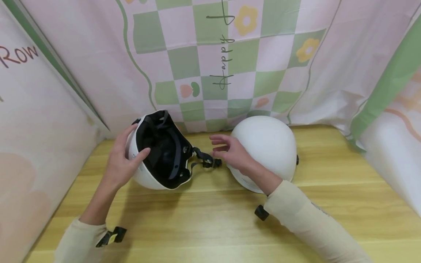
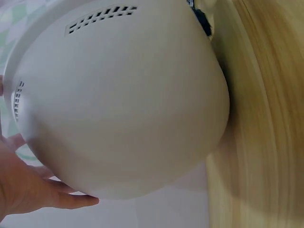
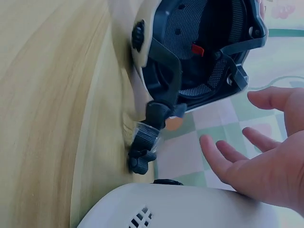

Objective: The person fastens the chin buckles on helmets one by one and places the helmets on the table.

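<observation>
A white helmet (image 1: 144, 177) lies tilted at the left, its black inside facing right and up. My left hand (image 1: 123, 160) grips its left rim, thumb over the edge; in the left wrist view the fingers (image 2: 71, 200) lie against the white shell (image 2: 128, 95). A black strap with a buckle (image 1: 208, 161) runs from this helmet onto the wood. My right hand (image 1: 235, 153), fingers loosely bent and holding nothing, hovers between strap and second helmet (image 1: 269, 142), which sits dome up. The right wrist view shows the hand (image 3: 270, 156) apart from the strap (image 3: 145, 137).
The wooden table (image 1: 210, 219) reaches toward the front. Behind the helmets hangs a checked green and white curtain (image 1: 213, 54). A pale printed cloth (image 1: 42, 128) stands along the left side, another (image 1: 391, 146) along the right.
</observation>
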The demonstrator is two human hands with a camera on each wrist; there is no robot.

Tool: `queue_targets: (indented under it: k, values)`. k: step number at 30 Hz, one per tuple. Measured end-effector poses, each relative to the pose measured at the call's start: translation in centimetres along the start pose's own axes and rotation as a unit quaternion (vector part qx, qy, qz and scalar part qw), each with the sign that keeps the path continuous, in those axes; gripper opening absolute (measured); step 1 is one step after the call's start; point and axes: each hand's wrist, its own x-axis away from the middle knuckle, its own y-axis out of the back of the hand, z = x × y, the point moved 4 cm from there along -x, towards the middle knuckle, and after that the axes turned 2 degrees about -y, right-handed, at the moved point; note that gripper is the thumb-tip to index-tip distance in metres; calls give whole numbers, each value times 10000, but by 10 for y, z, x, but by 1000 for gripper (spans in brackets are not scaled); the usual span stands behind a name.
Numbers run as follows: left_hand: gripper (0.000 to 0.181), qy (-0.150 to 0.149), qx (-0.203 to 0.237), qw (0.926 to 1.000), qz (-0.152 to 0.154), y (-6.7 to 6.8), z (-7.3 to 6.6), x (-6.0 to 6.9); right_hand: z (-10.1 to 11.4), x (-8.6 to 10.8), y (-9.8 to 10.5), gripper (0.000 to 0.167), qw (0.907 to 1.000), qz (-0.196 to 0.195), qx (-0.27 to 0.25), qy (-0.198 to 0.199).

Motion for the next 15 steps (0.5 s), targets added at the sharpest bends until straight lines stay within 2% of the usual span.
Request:
queue_targets:
  k: [5,11,15]
  values:
    - [74,242,346,9990,-140,5,9,2,-2,4,-7,57,9998,77,178,-39]
    - [72,582,724,9951,-327,9,18,3,-6,5,-9,56,9996,-178,213,-103]
    - [71,769,900,9920,-441,13,23,1,-8,2,-10,59,9987,-210,451,104]
